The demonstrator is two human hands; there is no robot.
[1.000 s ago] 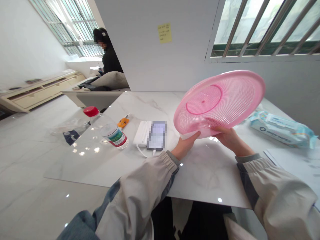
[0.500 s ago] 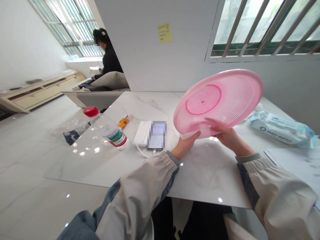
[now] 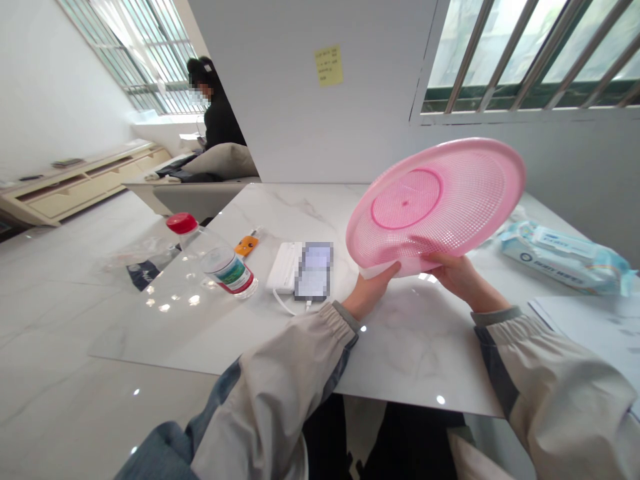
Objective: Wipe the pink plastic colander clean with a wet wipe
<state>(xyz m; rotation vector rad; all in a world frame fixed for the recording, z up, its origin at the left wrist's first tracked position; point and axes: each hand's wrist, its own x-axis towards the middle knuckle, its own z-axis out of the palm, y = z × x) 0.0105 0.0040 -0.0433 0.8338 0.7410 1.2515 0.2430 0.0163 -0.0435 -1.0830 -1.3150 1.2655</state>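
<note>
Head view: pink plastic basket (image 3: 435, 200) being held up in both hands, tilting steeply, perforated underside facing the camera, lower rim hovering above the marble table (image 3: 415, 353). Left hand (image 3: 373, 290) bracing the near-left edge of the basket from below, fingers pressed together and lying against the rim, thumb not showing. Right hand (image 3: 457, 280) curling under the near-right edge of the basket, fingers pressed together, no pinch showing, thumb not showing. Beige sleeves (image 3: 280, 380) with elastic cuffs reaching in from the near edge, below the basket.

Just left of the basket: blurred phone (image 3: 313, 270) resting on a white power bank (image 3: 285, 267), white cable (image 3: 287, 307) curving out toward the near side. Farther left of the basket: clear plastic bottle (image 3: 220, 263) with a red cap lying on its side, small orange item (image 3: 246, 245) sitting just beyond it. Right of the basket: packet of wet wipes (image 3: 563, 260) lying on the table. Behind the basket: yellow sticky note (image 3: 329, 65) clinging to a white partition, barred window (image 3: 520, 53) letting in daylight. Far left of the basket: person in a dark top (image 3: 220, 113) sitting beside a grey cushion (image 3: 220, 160), cream low cabinet (image 3: 75, 187) running along the wall.
</note>
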